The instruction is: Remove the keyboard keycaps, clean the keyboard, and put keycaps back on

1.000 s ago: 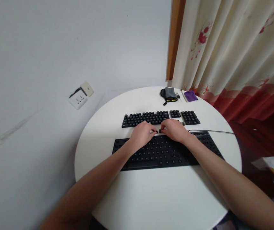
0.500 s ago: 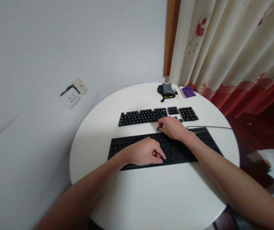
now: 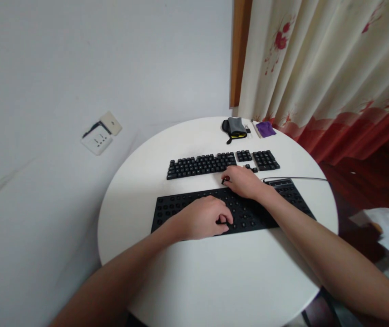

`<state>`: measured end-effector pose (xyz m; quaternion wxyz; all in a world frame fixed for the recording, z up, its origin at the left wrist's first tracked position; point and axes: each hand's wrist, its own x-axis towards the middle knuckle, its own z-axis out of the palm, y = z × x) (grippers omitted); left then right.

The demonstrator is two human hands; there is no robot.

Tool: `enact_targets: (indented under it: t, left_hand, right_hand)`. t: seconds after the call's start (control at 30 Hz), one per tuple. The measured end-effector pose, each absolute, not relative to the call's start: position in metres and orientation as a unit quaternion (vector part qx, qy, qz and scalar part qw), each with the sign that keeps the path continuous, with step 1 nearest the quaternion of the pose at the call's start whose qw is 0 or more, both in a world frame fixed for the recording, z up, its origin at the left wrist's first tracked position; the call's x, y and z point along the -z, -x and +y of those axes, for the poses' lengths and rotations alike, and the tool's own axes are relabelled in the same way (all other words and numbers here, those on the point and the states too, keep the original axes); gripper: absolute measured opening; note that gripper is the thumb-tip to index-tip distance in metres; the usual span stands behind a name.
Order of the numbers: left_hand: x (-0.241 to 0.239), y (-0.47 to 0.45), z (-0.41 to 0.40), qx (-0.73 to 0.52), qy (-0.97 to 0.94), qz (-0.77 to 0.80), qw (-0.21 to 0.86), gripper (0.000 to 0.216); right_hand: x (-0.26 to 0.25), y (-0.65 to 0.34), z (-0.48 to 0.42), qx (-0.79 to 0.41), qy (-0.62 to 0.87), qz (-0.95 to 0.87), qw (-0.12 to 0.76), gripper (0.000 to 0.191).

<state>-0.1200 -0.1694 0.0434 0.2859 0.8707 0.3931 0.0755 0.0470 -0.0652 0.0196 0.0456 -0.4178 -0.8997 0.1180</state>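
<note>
A black keyboard base [image 3: 180, 210] with its keycaps off lies on the round white table [image 3: 214, 277]. Beyond it the removed keycaps [image 3: 201, 164] are laid out in keyboard order. My left hand [image 3: 205, 218] rests on the base's near edge, fingers curled and pinching a small black keycap against it. My right hand [image 3: 243, 181] sits at the base's far edge, fingers closed on a small dark piece [image 3: 224, 180] just below the keycap rows.
A grey and black pouch [image 3: 234, 127] and a purple cloth [image 3: 265, 129] lie at the table's far edge. A cable [image 3: 299, 179] runs right from the keyboard. Wall socket [image 3: 100, 136] at left, a curtain [image 3: 317, 72] behind, papers [image 3: 385, 231] on the floor at right.
My left hand has drawn back from the far edge of the base to its near edge, carrying a keycap. My right hand stayed near the keycap rows. The view shifted slightly.
</note>
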Motion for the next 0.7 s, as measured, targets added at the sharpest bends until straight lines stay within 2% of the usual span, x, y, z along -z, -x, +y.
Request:
enact_targets:
  t: [0.2,0.43,0.53,0.7]
  left_hand:
    - [-0.041,0.12,-0.169,-0.081,-0.86,0.405,0.3,0.019]
    - [-0.041,0.112,-0.178,-0.055,-0.88,0.415,0.224,0.019]
    - [-0.042,0.112,-0.18,-0.049,-0.882,0.416,0.217,0.019]
    - [-0.038,0.12,-0.175,-0.062,-0.868,0.417,0.263,0.017]
  right_hand:
    - [-0.02,-0.047,-0.065,-0.121,0.418,-0.899,0.048,0.023]
    - [-0.021,-0.045,-0.067,-0.115,0.428,-0.895,0.04,0.022]
    - [-0.023,-0.047,-0.066,-0.111,0.427,-0.895,0.063,0.021]
    - [-0.04,-0.06,-0.067,-0.205,0.365,-0.902,0.104,0.018]
